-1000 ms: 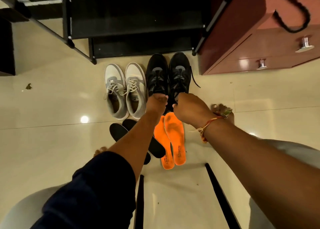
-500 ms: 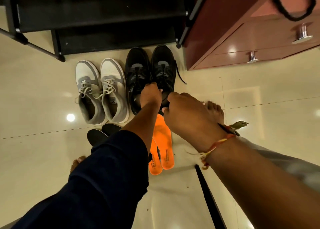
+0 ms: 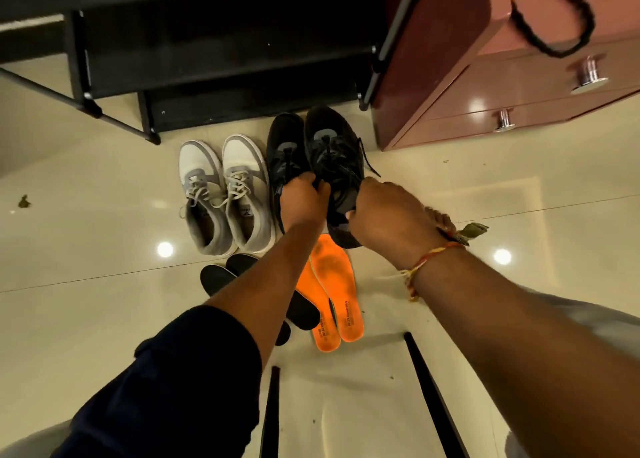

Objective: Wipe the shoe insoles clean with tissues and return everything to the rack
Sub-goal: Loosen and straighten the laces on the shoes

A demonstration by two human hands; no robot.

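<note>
Since the earlier frames, one black shoe [image 3: 332,152] has risen off the floor [image 3: 104,319] and now tilts heel-down, its heel overlapping the top of the orange insoles [image 3: 337,284]. The second black shoe [image 3: 285,145] remains flat on the floor just beside it.

Materials and shapes:
- Black shoes: matte mesh-like uppers, grey tongue patches, loose black laces.
- Grey-and-white sneakers [image 3: 244,180]: smooth panels, pale laces, fuzzy grey collars.
- Orange insoles: elongated foot shapes, dulled and smudged at the forefoot, printed text at the heel.
- Black insoles [image 3: 216,277]: flat, matte, rounded ends, partly hidden under the left forearm.
- Floor: glossy cream tile with light reflections.
- Rack [image 3: 221,59]: black shelves on thin black tube legs.
- Cabinet [image 3: 433,76]: polished red-brown wood with metal knobs [image 3: 588,76].

Hand pose:
- Left hand [image 3: 301,203]: arm extended, dark sleeve [image 3: 180,381] pushed up the forearm, fingers curled around the inner collar edge of the raised shoe.
- Right hand [image 3: 384,211]: back of the hand upward, fingers wrapped over the outer collar near the heel; a thread band [image 3: 426,267] circles the wrist.

Both hands grip the raised shoe, in front of the rack and above the insoles.

Count: two black shoes, two sneakers, two orange insoles, two black insoles, two knobs, one rack, one cabinet.
</note>
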